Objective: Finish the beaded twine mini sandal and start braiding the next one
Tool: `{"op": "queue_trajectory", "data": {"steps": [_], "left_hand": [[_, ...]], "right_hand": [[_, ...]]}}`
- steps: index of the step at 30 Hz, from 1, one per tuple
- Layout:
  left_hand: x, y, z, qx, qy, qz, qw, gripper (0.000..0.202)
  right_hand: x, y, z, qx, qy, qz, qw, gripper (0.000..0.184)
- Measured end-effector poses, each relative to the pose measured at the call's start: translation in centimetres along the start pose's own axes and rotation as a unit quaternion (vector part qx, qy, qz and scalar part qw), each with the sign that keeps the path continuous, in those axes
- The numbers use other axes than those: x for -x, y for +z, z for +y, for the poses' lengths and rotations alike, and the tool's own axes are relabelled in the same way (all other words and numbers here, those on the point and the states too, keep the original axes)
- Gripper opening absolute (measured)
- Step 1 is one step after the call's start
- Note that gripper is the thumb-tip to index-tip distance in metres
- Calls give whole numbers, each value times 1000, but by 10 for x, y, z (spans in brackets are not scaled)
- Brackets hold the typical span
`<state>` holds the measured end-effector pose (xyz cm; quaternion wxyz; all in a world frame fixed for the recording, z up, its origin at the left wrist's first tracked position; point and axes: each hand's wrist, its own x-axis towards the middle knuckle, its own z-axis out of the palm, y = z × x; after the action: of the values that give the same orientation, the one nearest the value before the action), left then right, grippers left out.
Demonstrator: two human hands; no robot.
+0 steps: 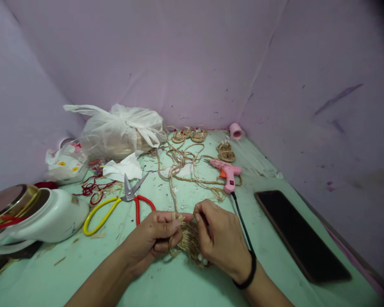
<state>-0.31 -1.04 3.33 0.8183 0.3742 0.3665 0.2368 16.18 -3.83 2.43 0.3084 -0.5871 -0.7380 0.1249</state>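
The left hand [164, 232] pinches a woven rope piece [188, 241], beaded but seemingly unfinished, cord [173, 192] trailing; what the right hand [219, 238] grips, I cannot tell. Decorated pieces [198, 135] lie behind.

From where I stood, I saw a small, golden-tan piece of coiled, braided straw-like fibre [188, 239] between the person's left hand [164, 231] and right hand [220, 236], partly hidden by both. Its rows lay close together, and a cluster of round white beads [202, 259] sat at its lower edge, just beside the right hand. A thin tan braided cord [173, 191] was pinched in the left fingers; it ran away over the tabletop into a slack, looping tangle. A loose tan loop hung below the left hand.
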Motion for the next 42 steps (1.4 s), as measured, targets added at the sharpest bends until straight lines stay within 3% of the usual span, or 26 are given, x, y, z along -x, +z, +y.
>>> {"op": "queue_trajectory", "data": {"steps": [7,13,16,18,22,25,31,38,42], "left_hand": [[-1,-3,0,-17,13,1,1000,40],[-1,-1,3,-53,13,33,998,39],[0,2,4,-68,20,53,996,35],[0,2,3,-80,23,56,995,36],[1,0,-1,-106,6,17,994,41],[2,-1,-3,-128,-5,-21,992,43],[3,-1,1,-149,-7,-23,989,48],[3,3,2,-227,16,54,972,36],[7,12,5,-322,50,93,941,29]], "right_hand": [[-3,-3,10,32,70,27,997,15],[-3,-2,16,-37,135,72,987,31],[-4,-3,13,-146,130,84,977,36],[-5,-6,10,-269,73,38,960,19],[-4,-9,4,-438,-53,-123,889,55],[-3,-7,2,-475,-52,-171,862,44],[-6,-5,5,-435,7,-119,893,9],[-5,-4,3,-387,69,-109,913,6],[-3,1,0,-416,134,-128,890,4]]}}
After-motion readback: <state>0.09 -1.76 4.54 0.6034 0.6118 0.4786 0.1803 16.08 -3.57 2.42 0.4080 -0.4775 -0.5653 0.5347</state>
